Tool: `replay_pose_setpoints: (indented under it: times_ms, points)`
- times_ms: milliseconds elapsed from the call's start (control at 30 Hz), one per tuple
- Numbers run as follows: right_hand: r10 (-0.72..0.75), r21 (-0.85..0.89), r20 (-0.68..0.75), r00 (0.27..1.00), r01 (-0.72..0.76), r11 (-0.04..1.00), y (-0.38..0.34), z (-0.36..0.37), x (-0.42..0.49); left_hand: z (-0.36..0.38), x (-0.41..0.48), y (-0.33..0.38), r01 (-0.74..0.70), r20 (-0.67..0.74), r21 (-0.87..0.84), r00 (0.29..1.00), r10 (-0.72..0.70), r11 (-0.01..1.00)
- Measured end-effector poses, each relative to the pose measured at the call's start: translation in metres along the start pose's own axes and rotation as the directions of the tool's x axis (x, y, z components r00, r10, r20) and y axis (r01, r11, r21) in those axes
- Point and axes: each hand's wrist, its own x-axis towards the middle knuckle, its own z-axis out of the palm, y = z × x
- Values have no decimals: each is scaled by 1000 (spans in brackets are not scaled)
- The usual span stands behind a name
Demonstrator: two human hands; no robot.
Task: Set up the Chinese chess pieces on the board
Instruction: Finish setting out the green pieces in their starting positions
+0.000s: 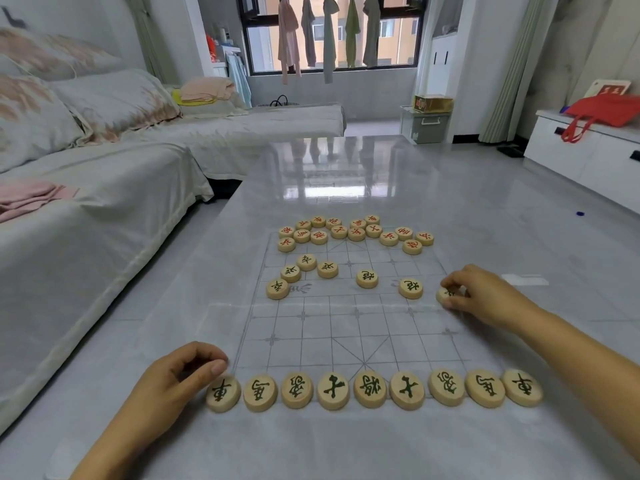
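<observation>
- Midway through the setup, a person's right hand (pixel 474 296) pinches one dark-lettered piece (pixel 444 294) at the right edge of the board (pixel 349 327), fingers closed around it
- the left hand (pixel 180 379) rests curled on the desk (pixel 519 237), thumb tip touching the end piece of the near row (pixel 374 389); it grips nothing that can be seen
- nine dark-lettered pieces already line the near edge, side by side; four more lie loose (pixel 303 273) at the board's left, and two (pixel 388 283) sit near the middle line
- the red-lettered pieces (pixel 353 232) lie bunched along the far edge, none of them yet on its point
- the risk, judged from here: the board looks like a thin clear sheet on a glossy desk, so a dragged piece or a nudge from the left thumb could shift the sheet and knock the finished row off its line
- the right forearm (pixel 568 351) hangs just beyond the row's right end; a low sweep could scatter those pieces
- around: a covered sofa (pixel 104 202) at left, laundry (pixel 325 36) at the window, a red bag (pixel 606 109) on a cabinet; nothing blocks the open grid
</observation>
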Motion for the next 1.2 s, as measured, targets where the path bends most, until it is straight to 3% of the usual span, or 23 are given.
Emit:
replay_pose_setpoints:
  times_ms: [167,300,367,500,633,733,933,1100,1200]
  points:
    - [62,123,-34,997,-58,991,-2,2,39,-1,1,5,-16,-6,8,1000,16,1000]
    - [78,101,-102,992,-68,993,-8,5,46,-1,2,6,-14,-3,-3,1000,14,1000]
    - [1,76,-174,985,13,997,-18,6,42,-1,3,7,-13,-10,1,1000,13,1000]
    - [-206,-57,-65,976,203,978,-53,18,38,1,6,6,8,-41,1,999,-8,1000]
    - [-226,-206,-42,973,212,955,-85,26,54,1,7,4,15,-70,18,997,-14,1000]
    - [-229,-161,-37,973,220,962,-104,30,52,2,8,2,19,-72,23,997,-18,1000]
    - [-444,23,42,895,443,896,-168,55,11,9,29,5,7,-150,127,989,12,992]
    - [-516,33,76,853,516,856,-201,71,-7,26,50,20,-52,14,158,999,50,986]
    - [-463,113,72,883,454,884,-186,57,-7,23,64,25,-55,168,260,986,11,964]
